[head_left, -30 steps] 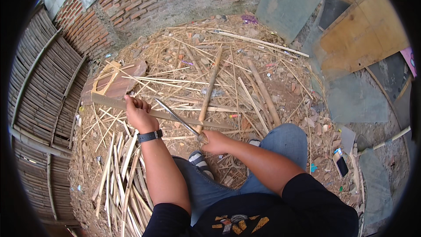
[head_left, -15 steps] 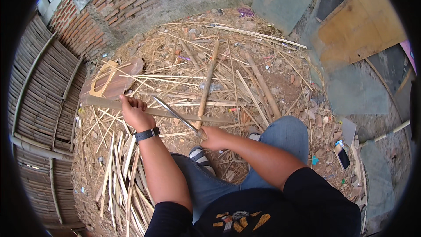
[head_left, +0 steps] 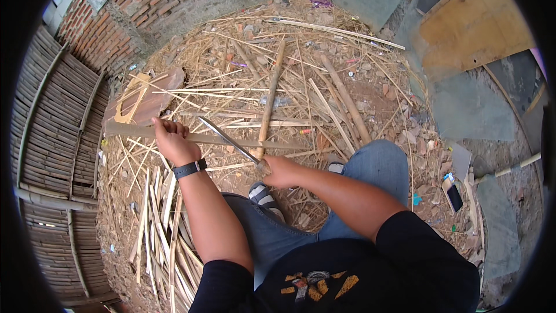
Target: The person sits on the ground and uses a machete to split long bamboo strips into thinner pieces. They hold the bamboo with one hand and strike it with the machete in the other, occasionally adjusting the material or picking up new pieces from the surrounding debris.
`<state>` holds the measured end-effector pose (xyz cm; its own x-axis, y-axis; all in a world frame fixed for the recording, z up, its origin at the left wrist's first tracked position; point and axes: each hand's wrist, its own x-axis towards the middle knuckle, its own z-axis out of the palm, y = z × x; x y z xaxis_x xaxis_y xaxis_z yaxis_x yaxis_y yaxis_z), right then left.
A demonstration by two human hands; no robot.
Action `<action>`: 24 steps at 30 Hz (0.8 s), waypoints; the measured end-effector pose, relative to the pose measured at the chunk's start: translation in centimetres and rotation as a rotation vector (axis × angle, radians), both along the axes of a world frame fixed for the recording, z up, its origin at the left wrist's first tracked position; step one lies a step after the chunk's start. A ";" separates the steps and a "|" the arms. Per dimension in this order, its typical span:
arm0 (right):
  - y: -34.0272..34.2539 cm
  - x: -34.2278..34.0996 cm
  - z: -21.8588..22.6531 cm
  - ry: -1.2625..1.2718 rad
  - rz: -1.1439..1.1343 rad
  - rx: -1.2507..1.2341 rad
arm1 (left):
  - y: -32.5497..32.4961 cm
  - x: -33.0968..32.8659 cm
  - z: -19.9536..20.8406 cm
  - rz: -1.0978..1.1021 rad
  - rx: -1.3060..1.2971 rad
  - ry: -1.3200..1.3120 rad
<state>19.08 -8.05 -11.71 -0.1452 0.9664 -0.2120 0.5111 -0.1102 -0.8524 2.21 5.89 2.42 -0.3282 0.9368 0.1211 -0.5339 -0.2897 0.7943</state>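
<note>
Over the littered ground, your left hand grips the bamboo strip while your right hand clasps the long blade laid on it; you seem mid-split, so drive along the grain.

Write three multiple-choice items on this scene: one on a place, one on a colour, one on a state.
1. Where is the brick wall? A) far side of the ground B) beside the phone C) under the knee
2. What colour is the watch on the left wrist? A) white B) black C) red
3. What is the left hand doing? A) hanging free B) gripping a bamboo strip C) holding the phone

A: bricks run along the picture's top.
B: the band is dark.
B: its fingers close round the strip, while the right hand holds a blade.
</note>
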 end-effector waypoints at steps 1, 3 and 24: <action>0.0 0.0 -0.3 -0.004 -0.005 0.007 | 0.0 0.0 0.0 -0.008 0.002 0.002; 0.1 -0.1 -0.4 -0.001 -0.006 0.004 | 0.0 -0.1 0.0 -0.015 0.008 0.004; 0.4 0.0 -1.6 -0.040 -0.025 0.003 | 0.0 0.0 -0.3 -0.008 0.007 0.026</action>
